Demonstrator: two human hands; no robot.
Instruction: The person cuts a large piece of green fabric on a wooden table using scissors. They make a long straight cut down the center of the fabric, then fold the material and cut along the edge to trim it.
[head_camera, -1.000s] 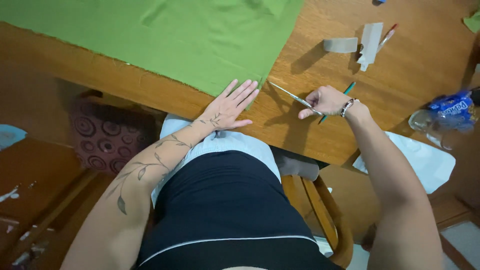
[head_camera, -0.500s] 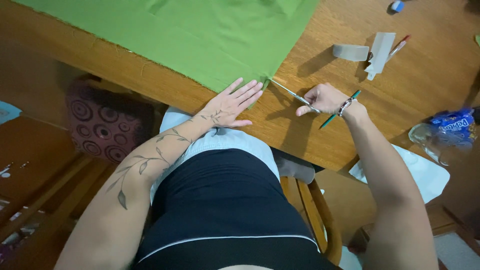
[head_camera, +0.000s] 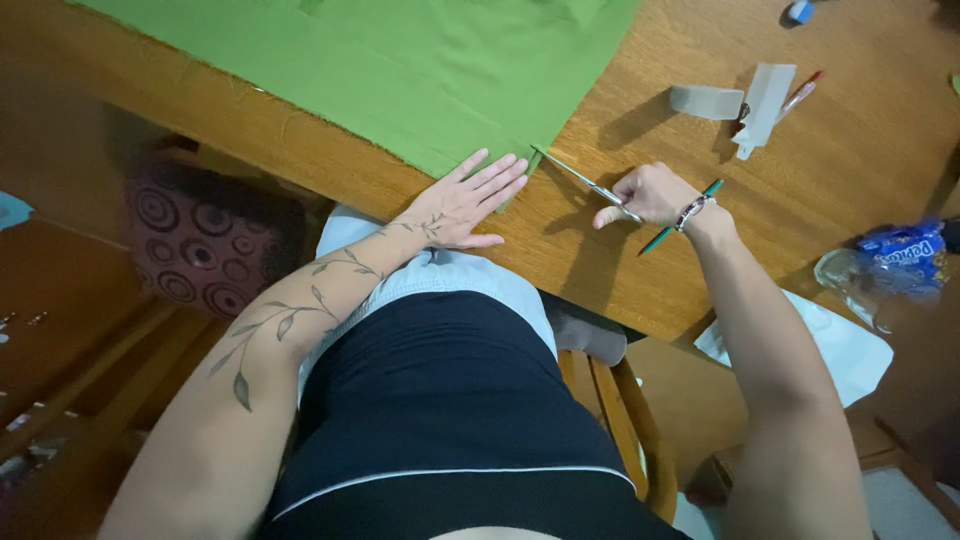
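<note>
Far to the left of the left hand, below the table edge, stands a dark red cushion (head_camera: 205, 245) with a pattern of circles. The left hand (head_camera: 468, 203) lies flat and open, fingers stretched out, pressing on the near corner of the green fabric (head_camera: 400, 60) at the edge of the wooden table (head_camera: 700, 270). The fabric spreads away from this hand, up and to the left, and covers a big part of the table.

Just to the right of the left fingertips are the scissors (head_camera: 580, 181). Their blades point at the corner of the fabric and the tips touch it. The right hand (head_camera: 645, 194) is closed around the handles of the scissors, and a bracelet is on its wrist. Under this wrist lies a green pencil (head_camera: 683, 215), partly hidden.

Above the right hand, further on the table, lie a small grey-white piece (head_camera: 706, 101) and a white folded piece (head_camera: 763, 99), with a red pen (head_camera: 805, 92) beside them. Far to the right of the right hand, a blue snack package (head_camera: 890, 262) lies in clear plastic at the table edge.
</note>
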